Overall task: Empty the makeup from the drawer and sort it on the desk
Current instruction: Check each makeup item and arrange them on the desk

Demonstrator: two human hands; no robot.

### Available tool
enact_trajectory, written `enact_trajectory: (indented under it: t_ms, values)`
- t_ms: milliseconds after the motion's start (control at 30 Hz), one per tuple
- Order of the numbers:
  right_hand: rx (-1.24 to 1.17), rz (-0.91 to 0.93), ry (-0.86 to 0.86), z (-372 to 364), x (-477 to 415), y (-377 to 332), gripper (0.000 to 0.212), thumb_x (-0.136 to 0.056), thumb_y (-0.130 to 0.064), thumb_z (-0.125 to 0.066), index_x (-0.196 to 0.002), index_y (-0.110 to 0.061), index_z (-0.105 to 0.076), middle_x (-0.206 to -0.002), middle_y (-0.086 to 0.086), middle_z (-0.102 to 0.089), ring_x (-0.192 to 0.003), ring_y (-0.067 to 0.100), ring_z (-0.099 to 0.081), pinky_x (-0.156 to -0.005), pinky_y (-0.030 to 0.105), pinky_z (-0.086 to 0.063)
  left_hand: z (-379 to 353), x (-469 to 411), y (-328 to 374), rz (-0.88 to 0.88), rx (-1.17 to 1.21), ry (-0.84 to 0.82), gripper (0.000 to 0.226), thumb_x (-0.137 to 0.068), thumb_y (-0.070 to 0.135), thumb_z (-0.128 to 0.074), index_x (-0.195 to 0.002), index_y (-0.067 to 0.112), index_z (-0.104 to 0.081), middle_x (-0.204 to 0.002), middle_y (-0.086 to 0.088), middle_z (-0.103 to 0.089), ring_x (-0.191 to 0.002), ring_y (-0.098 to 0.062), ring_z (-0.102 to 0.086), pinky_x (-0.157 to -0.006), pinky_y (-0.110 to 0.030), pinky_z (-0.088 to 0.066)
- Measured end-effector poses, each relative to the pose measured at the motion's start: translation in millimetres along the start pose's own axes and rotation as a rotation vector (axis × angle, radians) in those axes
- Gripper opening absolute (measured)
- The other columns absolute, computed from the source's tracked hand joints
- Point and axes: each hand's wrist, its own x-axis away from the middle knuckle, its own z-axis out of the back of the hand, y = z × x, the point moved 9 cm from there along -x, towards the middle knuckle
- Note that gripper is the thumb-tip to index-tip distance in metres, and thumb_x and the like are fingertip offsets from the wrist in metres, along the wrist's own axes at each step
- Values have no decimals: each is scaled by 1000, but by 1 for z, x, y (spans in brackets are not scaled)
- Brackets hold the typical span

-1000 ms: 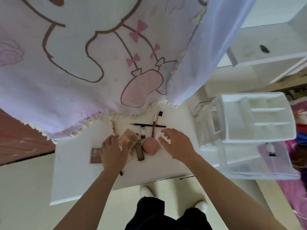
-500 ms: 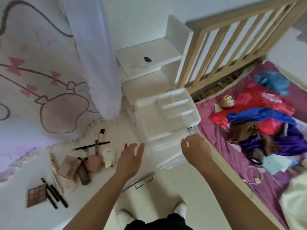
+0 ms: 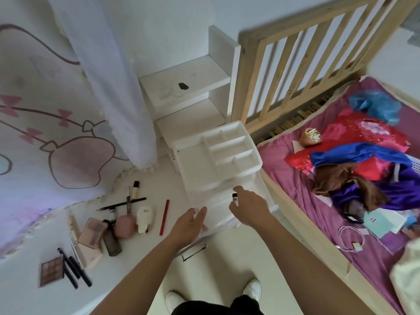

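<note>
the right grip (image 3: 250, 210) pinches a small white tube with a black cap (image 3: 235, 199) just over the pulled-out clear plastic drawer (image 3: 216, 209), while the left grip (image 3: 188, 226) lies released, fingers straight, against that drawer's front. left of the left grip, a thin red pencil (image 3: 164, 217) and a pink sponge (image 3: 123, 226) lie on the white desk (image 3: 136, 248).

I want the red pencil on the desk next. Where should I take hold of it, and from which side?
Pinch the red pencil at mid-shaft from straight above, across its two long sides. It lies flat on the desk with bare surface either side: the white case sits apart on its left, the drawer unit on its right.
</note>
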Motion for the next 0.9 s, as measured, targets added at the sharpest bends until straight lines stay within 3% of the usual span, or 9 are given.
enact_trajectory:
  t_ms: [133, 267, 367, 467, 600, 667, 733, 833, 900]
  values:
    - [-181, -4, 133, 31, 12, 5, 45, -90, -31, -51, -133, -15, -52, -114, 2, -67, -103, 25, -62, -83, 36, -47, 2, 3, 6, 20, 210, 55, 49, -98, 58, -42, -97, 11, -56, -87, -5, -72, -69, -21, -69, -61, -32, -56]
    - [-469, -2, 326, 59, 29, 9, 23, -86, -25, -49, -106, -21, -58, -81, -2, -63, -75, 22, -62, -70, 39, -51, 4, 2, 6, 87, 404, 66, 53, -93, 62, -51, -108, 12, -56, -97, -10, -71, -72, -26, -68, -60, -29, -57]
    - [-573, 61, 429, 71, 38, -1, 32, -93, -27, -49, -125, -26, -53, -89, -6, -66, -78, 12, -64, -69, 33, -51, 8, 3, -3, 144, 465, 57, 54, -94, 65, -44, -111, 15, -56, -106, -8, -67, -83, -26, -66, -66, -32, -59]
    - [-683, 172, 438, 75, 45, -38, 32, -101, -26, -49, -133, -22, -50, -92, -9, -65, -76, 7, -67, -65, 22, -50, 31, 7, -25, 181, 477, 173, 52, -98, 63, -35, -107, 18, -59, -104, -5, -66, -90, -21, -61, -76, -39, -54]
    - [-764, 373, 301, 58, 54, -123, 34, -102, -29, -51, -135, -23, -48, -98, -13, -63, -83, 5, -69, -77, 20, -54, 85, 27, -76, 129, 49, 361, 43, -103, 48, -36, -100, 14, -62, -96, -5, -66, -91, -26, -61, -89, -40, -49]
    - [-738, 472, 207, 30, 56, -168, 34, -102, -31, -51, -136, -25, -47, -103, -12, -62, -86, 5, -68, -79, 21, -53, 101, 35, -117, 157, -126, 360, 40, -104, 42, -40, -123, 13, -59, -118, -10, -64, -105, -29, -60, -90, -36, -47]
    - [-691, 497, 71, -16, 50, -202, 38, -101, -34, -50, -138, -28, -45, -110, -10, -62, -91, 8, -67, -84, 28, -54, 109, 43, -161, 230, -278, 285, 48, -103, 44, -40, -142, 17, -46, -144, -11, -48, -127, -30, -49, -99, -36, -40]
    - [-568, 333, -182, -103, 30, -218, 40, -101, -31, -46, -140, -21, -44, -114, 6, -67, -101, 24, -66, -92, 41, -52, 106, 54, -215, 266, -435, 145, 59, -102, 49, -38, -152, 18, -31, -159, -9, -29, -141, -29, -33, -114, -41, -32]
    - [-497, 151, -313, -151, 20, -206, 40, -102, -28, -45, -140, -15, -44, -120, 11, -66, -107, 30, -65, -91, 35, -50, 100, 62, -240, 289, -462, 62, 61, -102, 49, -38, -154, 19, -27, -163, -7, -20, -147, -28, -25, -117, -43, -28]
